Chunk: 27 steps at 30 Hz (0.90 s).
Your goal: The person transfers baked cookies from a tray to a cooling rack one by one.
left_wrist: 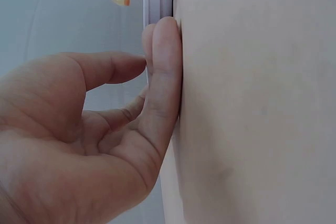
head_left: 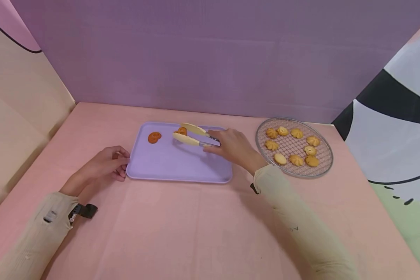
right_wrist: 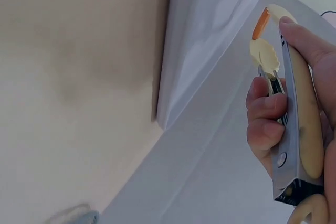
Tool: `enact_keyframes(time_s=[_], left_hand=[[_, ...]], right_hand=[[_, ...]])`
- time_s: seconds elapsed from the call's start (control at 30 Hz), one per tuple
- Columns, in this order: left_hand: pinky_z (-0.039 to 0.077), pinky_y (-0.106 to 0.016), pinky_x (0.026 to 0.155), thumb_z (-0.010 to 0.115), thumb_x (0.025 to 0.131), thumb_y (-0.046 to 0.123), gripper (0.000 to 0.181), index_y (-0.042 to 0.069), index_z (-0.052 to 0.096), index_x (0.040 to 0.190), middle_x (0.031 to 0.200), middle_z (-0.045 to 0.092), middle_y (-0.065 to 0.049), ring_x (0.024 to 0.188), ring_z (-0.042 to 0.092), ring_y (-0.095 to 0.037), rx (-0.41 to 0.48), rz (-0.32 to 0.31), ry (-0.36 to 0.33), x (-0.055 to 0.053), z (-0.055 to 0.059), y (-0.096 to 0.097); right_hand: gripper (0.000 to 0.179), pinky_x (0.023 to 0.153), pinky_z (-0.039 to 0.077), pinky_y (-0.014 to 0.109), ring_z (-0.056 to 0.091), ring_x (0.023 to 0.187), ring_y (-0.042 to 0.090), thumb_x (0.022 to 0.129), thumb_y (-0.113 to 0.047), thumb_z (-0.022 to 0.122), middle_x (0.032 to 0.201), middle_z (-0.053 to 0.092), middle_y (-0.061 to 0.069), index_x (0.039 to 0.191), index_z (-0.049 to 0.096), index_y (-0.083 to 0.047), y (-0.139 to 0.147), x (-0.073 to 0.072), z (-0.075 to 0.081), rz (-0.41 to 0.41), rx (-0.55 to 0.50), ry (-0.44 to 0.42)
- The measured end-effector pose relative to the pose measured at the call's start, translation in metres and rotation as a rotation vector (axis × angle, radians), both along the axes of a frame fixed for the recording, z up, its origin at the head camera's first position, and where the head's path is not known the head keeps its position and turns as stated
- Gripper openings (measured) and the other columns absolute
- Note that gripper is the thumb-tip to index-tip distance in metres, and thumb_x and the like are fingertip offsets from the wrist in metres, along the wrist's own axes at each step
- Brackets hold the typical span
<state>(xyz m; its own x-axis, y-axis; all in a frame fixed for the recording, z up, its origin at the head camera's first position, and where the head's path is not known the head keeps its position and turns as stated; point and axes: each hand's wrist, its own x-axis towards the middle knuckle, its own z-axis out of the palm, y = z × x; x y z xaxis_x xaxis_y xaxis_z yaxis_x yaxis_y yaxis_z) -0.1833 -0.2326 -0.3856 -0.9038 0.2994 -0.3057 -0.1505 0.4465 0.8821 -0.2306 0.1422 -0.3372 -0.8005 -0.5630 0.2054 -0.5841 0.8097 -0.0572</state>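
Observation:
My right hand grips a pair of tongs with cream scalloped tips and metal arms. Between the tips, over the back of the lilac tray, is an orange-brown cookie; the right wrist view shows it edge-on, with a tip on either side. A second orange-brown cookie, knot-shaped, lies at the tray's back left. At the tray's left rim is my left hand, fingertips right at the edge and thumb apart from the fingers. The left wrist view shows its fingers nearly straight along the tabletop.
To the right of the tray stands a round wire rack bearing several golden cookies, some fluted, some round. A pink cloth covers the table. The purple backdrop rises behind, with printed panels at both sides.

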Motion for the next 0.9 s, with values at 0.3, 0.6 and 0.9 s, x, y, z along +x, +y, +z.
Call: enact_keyframes(time_s=[0.3,0.6,0.9], left_hand=[[0.057,-0.038,0.062,0.049,0.091,0.015,0.033,-0.007,0.039,0.114,0.079,0.055,-0.017,0.062,0.061,-0.022,-0.020,-0.010,0.003,-0.003,-0.004,0.002],[0.057,-0.037,0.062,0.049,0.091,0.015,0.032,-0.006,0.039,0.113,0.079,0.055,-0.017,0.062,0.061,-0.022,-0.017,0.003,0.006,0.000,-0.005,0.002],[0.057,-0.038,0.061,0.048,0.092,0.014,0.032,-0.007,0.039,0.114,0.081,0.054,-0.017,0.062,0.061,-0.022,-0.023,-0.005,0.032,0.001,-0.002,0.000]], right_hand=[[0.060,0.045,0.037,0.026,0.041,0.049,0.012,0.077,-0.056,0.058,0.053,0.051,-0.002,0.123,0.055,-0.017,0.025,0.022,0.009,-0.020,0.009,0.047],[0.061,0.037,0.027,0.022,0.034,0.043,0.007,0.078,-0.057,0.055,0.048,0.040,-0.007,0.124,0.055,-0.016,0.037,0.045,0.013,-0.019,-0.069,0.014],[0.062,0.039,0.031,0.021,0.040,0.045,0.007,0.076,-0.058,0.057,0.054,0.049,-0.008,0.125,0.054,-0.019,0.055,0.068,0.017,-0.057,-0.073,0.106]])
